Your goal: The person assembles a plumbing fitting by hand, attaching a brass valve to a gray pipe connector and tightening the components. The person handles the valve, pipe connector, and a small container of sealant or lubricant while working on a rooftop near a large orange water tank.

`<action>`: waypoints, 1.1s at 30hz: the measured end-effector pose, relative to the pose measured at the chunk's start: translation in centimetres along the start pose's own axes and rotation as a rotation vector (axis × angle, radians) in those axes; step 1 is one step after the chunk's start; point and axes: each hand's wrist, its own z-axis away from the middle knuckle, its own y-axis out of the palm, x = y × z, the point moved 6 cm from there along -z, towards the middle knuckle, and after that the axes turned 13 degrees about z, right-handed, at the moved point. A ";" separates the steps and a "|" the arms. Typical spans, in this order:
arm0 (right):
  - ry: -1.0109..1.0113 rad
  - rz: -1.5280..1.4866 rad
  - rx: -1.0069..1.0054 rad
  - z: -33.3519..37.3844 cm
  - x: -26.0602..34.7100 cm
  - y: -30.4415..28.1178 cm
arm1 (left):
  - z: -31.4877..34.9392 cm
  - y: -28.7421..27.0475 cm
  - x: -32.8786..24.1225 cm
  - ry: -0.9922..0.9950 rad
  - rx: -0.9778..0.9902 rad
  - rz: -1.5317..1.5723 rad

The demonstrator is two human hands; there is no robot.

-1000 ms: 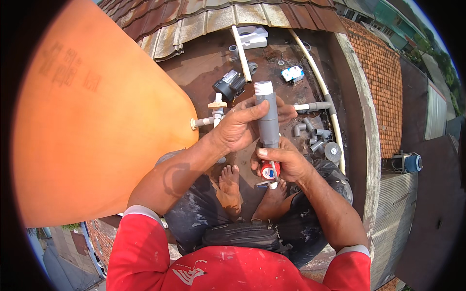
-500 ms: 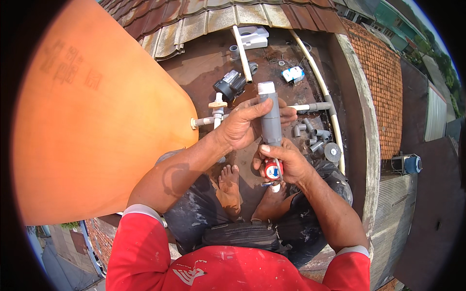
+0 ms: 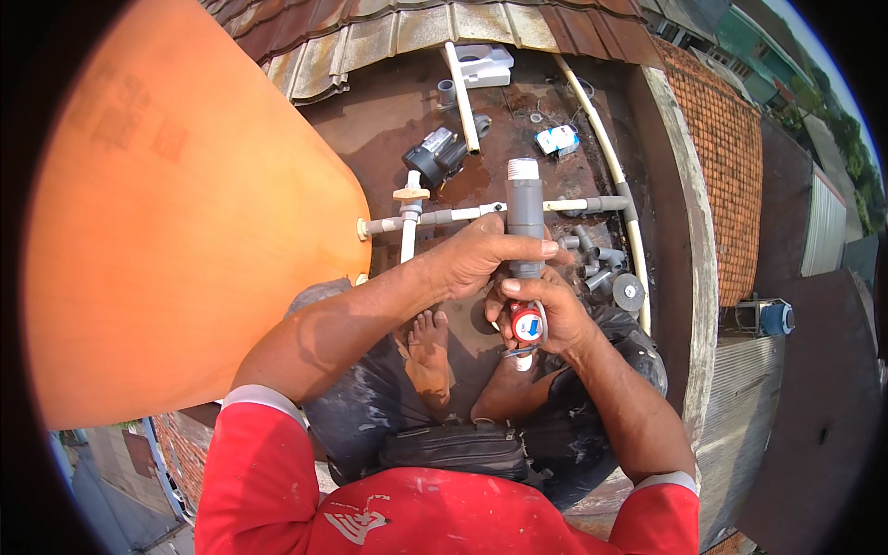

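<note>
Head view. Pipe (image 3: 525, 217): grey, held upright over lap, long axis running away from body toward far edge of roof slab (image 3: 388, 129), white-taped threaded end farthest out. Left hand (image 3: 481, 259): fingers wrapped closed round pipe at mid-length, from left side. Right hand (image 3: 546, 319): just below, at near end, fingers curled closed on red tape roll (image 3: 527, 326) pressed against pipe. Both hands touching pipe; right nearer the body. Orange tank (image 3: 185, 231) at left; fittings (image 3: 597, 259) and white pipe run (image 3: 462, 215) beyond hands.
</note>
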 end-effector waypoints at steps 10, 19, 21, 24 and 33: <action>-0.015 0.038 0.001 0.0 0.4 0.4 | 0.5 -0.3 -0.9 -0.008 -0.005 -0.001; -0.095 0.052 -0.041 0.4 1.0 -0.5 | 0.5 -0.1 0.7 -0.063 -0.026 -0.236; -0.127 0.091 -0.059 0.5 1.3 -0.3 | 0.3 0.0 1.1 -0.035 -0.052 -0.228; -0.088 0.068 -0.060 0.6 0.7 -0.8 | 0.1 -0.1 0.9 -0.028 -0.043 -0.279; -0.082 0.057 -0.038 0.3 0.8 -0.6 | 0.5 0.3 0.4 0.055 -0.022 -0.211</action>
